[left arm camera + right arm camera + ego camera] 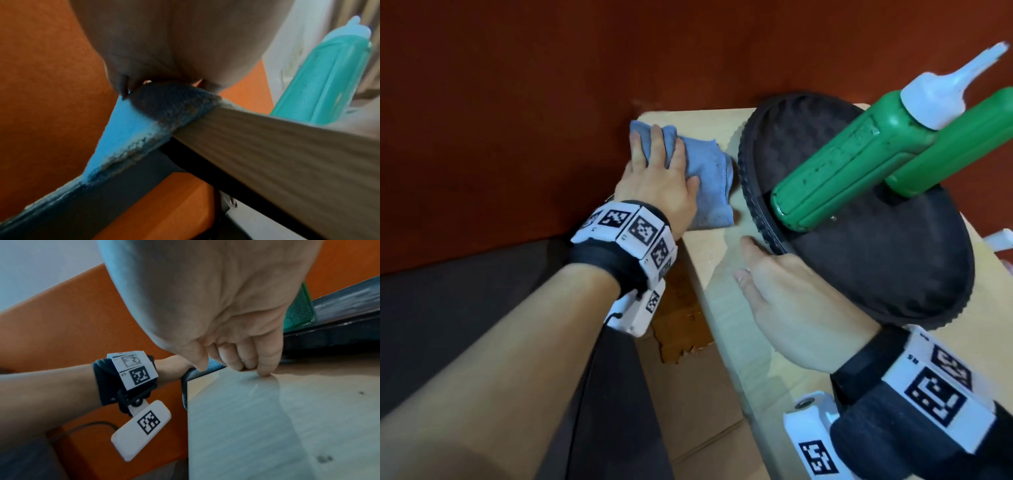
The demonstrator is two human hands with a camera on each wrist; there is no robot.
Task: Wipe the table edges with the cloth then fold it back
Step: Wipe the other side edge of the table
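A blue-grey cloth (710, 181) lies bunched on the far left corner of the light wooden table (726, 308). My left hand (661, 154) lies flat on it, fingers straight and pressing down. In the left wrist view the cloth (164, 104) hangs over the table edge (267, 146) under my palm. My right hand (744, 260) rests on the tabletop beside the black tray (859, 267), thumb against its rim. The right wrist view shows this hand (236, 363) holding nothing, its loosely curled fingertips (267, 371) touching the table (267, 426).
The round black tray carries two green bottles (842, 164) with white nozzles and fills the table's right part. A red-brown wall (517, 120) runs close behind and to the left. A cardboard box (688, 377) stands on the floor below the left edge.
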